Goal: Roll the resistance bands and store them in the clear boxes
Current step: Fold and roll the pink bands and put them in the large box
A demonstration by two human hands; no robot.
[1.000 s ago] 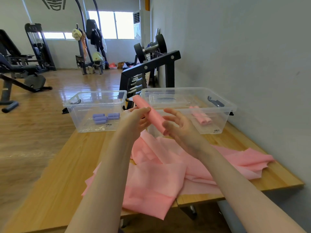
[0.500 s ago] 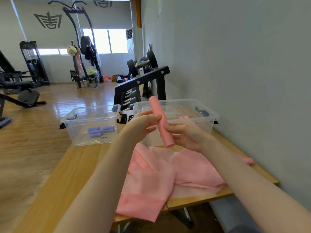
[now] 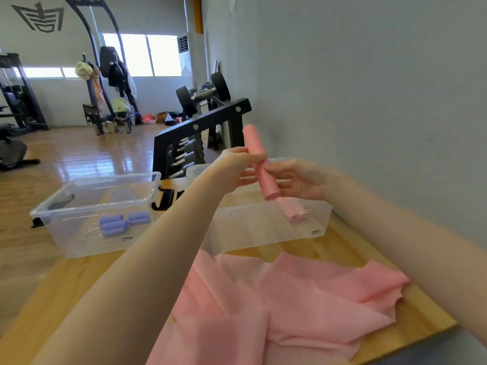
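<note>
A rolled pink resistance band (image 3: 259, 159) stands nearly upright above the right clear box (image 3: 266, 230). My left hand (image 3: 238, 167) grips its middle from the left, and my right hand (image 3: 297, 177) pinches it from the right. Another pink roll (image 3: 293, 210) lies inside that right box. The left clear box (image 3: 87, 206) holds several purple rolls (image 3: 121, 222). Loose pink bands (image 3: 276, 304) lie spread on the wooden table (image 3: 60, 293) in front of the boxes.
A grey wall runs along the table's right side. Behind the boxes stands a black dumbbell rack (image 3: 200, 135). Gym machines and a wooden floor fill the room to the left.
Both hands have carried the pink roll forward and higher, over the right box. The camera view has come closer to the boxes.
</note>
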